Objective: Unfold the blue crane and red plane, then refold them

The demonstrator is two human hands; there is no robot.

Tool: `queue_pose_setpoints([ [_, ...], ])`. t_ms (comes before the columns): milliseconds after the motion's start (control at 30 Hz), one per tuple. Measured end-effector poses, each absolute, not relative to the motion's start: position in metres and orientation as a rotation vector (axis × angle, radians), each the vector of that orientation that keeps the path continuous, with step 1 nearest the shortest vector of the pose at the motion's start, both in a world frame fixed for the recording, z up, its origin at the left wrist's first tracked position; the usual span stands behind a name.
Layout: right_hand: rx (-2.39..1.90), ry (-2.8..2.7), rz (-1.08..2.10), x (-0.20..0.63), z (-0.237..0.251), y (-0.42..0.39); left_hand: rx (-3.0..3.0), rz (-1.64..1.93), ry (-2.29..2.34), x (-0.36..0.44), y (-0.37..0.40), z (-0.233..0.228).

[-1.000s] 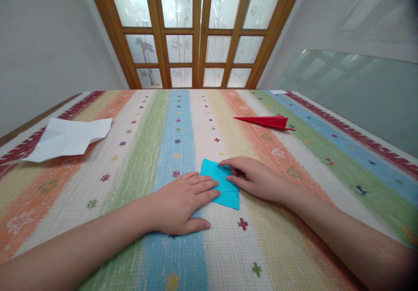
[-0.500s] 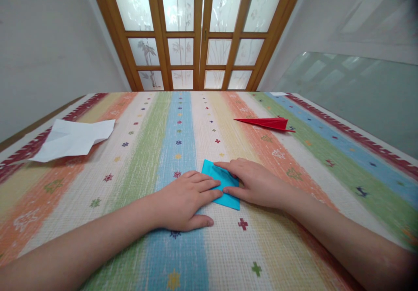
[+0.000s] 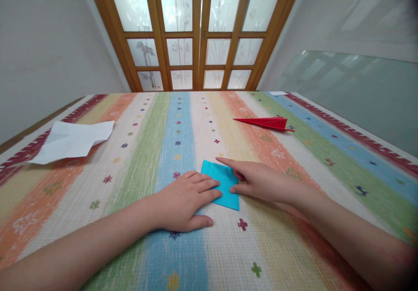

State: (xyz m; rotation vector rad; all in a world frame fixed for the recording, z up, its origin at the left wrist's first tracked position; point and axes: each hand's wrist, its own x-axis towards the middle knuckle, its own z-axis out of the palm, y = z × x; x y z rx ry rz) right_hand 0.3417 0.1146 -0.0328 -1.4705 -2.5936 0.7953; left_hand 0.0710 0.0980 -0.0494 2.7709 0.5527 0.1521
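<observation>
A small folded sheet of blue paper (image 3: 225,191) lies flat on the tablecloth in front of me. Spread over its left part, my left hand (image 3: 187,201) rests with the fingers flat and the thumb out on the cloth. My right hand (image 3: 256,178) is at the paper's right side, a little raised, its index finger stretched out over the upper edge and its thumb near the right edge. Between that index finger and thumb there is a gap, and the other fingers are curled and partly hidden. Nothing is gripped in it.
A red folded paper plane (image 3: 266,123) lies farther back on the right. At the left is a creased white sheet of paper (image 3: 73,138). The striped tablecloth (image 3: 137,156) covers the table, with wooden glass-paned doors (image 3: 199,34) beyond it.
My right hand has lifted slightly off the blue paper and shifted right, its index finger straightening. The left hand stays in place on the paper.
</observation>
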Motion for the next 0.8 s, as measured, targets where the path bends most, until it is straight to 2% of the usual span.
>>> queue_pose_setpoints([
  [167,-1.513,-2.595,0.894,0.347,-0.028,0.116,2.767,0.169,0.558,0.07,0.097,-0.05],
  [300,-1.345,-2.59,0.913,0.353,-0.03,0.116,2.767,0.197,0.552,0.069,0.097,-0.051],
  [567,-0.991,-2.737,0.828,0.356,-0.029,0.118,2.767,0.19,0.55,0.069,0.097,-0.05],
  [800,-1.046,-2.912,0.566,0.349,-0.016,0.106,2.767,0.203,0.536,0.069,0.098,-0.053],
])
